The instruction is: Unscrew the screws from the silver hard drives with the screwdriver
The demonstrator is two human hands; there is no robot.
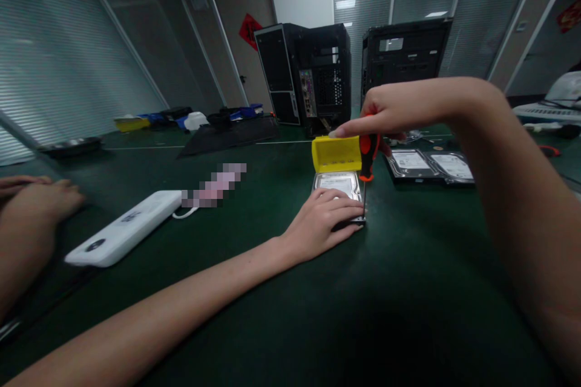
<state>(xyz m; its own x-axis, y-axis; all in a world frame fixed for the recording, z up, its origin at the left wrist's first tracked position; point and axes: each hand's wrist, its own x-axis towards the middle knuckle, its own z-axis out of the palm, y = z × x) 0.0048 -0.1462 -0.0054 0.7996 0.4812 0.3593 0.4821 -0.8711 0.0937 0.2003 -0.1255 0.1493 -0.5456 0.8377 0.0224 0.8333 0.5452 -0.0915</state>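
Observation:
A silver hard drive point(338, 181) lies on the dark green table point(254, 326), partly covered by my left hand point(320, 221), whose fingers rest across it and hold its near end. Above the drive's right edge, my right hand point(385, 112) grips a black and orange screwdriver point(369, 154) from the top. The screwdriver stands nearly upright, its thin shaft reaching down to the near right corner of the drive. Directly behind the drive is a yellow tray point(336, 155) with small bits along its bottom.
Two more hard drives point(411, 161) lie right of the yellow tray. Computer cases point(324, 75) stand at the back. On the left are a white power bank point(127, 227) with a short cable and another person's hands point(43, 202). A black mat point(231, 136) lies behind.

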